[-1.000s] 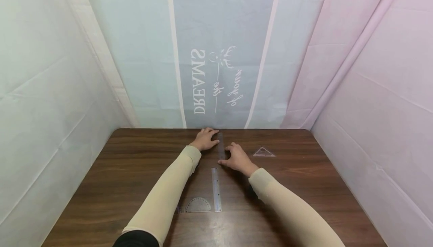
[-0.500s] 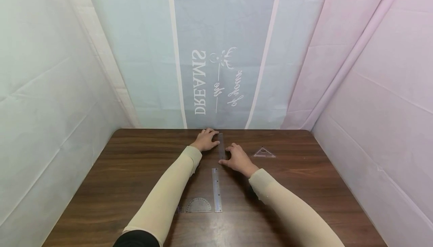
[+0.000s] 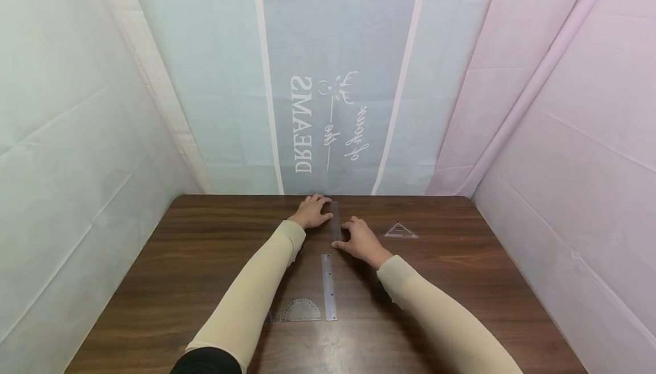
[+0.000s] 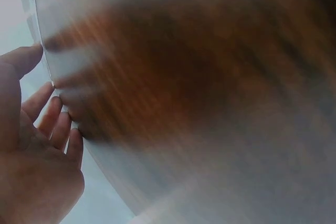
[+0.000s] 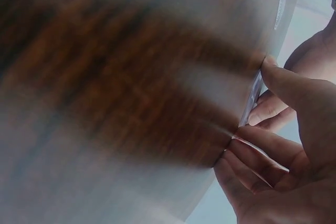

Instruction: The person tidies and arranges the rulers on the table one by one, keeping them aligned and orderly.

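Note:
In the head view a clear plastic ruler (image 3: pixel 335 223) lies lengthwise near the table's far edge. My left hand (image 3: pixel 310 212) rests at its left side, index fingertip and thumb touching near its far end. From the right, my right hand (image 3: pixel 361 241) has its thumb at the ruler's near end and its fingers along the right edge. In the right wrist view the ruler (image 5: pixel 253 95) is seen almost edge-on between the hands. The left wrist view shows my left hand (image 4: pixel 39 161) with its fingertips down on the table, fingers extended.
A second ruler (image 3: pixel 329 288) lies nearer, roughly in line. Beside its near end sits a clear protractor (image 3: pixel 301 316). Another clear piece (image 3: pixel 272 317) is partly hidden by the left sleeve. A triangular set square (image 3: pixel 402 235) lies to the right. Cloth hangs behind the wooden table (image 3: pixel 461 305).

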A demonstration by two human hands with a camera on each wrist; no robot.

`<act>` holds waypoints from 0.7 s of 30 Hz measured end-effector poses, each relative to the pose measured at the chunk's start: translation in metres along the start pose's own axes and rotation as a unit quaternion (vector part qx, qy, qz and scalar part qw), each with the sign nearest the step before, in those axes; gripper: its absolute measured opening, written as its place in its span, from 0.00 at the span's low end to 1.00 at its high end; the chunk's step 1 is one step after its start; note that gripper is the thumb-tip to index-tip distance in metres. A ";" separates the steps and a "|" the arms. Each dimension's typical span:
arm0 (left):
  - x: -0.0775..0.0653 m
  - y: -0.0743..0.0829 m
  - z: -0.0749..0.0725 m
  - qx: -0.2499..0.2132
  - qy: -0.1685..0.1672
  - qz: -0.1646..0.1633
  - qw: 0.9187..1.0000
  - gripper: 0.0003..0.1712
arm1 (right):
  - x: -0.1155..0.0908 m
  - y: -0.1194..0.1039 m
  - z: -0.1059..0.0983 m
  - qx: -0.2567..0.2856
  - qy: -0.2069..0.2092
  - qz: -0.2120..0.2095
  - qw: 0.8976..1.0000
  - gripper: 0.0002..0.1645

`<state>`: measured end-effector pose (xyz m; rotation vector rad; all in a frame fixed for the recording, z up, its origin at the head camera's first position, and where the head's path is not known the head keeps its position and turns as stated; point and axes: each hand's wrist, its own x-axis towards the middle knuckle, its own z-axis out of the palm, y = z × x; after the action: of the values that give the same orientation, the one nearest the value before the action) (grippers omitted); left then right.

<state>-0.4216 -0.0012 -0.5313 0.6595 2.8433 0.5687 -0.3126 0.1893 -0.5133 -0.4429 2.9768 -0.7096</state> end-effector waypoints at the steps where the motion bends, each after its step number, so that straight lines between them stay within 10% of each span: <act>1: -0.001 0.001 -0.001 -0.002 0.003 0.001 1.000 0.33 | 0.000 0.000 0.000 -0.001 -0.001 -0.001 1.000 0.38; 21: 0.007 -0.004 0.004 -0.047 0.003 -0.018 0.999 0.29 | 0.000 0.004 0.002 0.005 -0.004 -0.011 1.000 0.36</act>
<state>-0.4280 0.0002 -0.5371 0.5912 2.8078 0.6948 -0.3133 0.1921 -0.5168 -0.4769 2.9645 -0.7236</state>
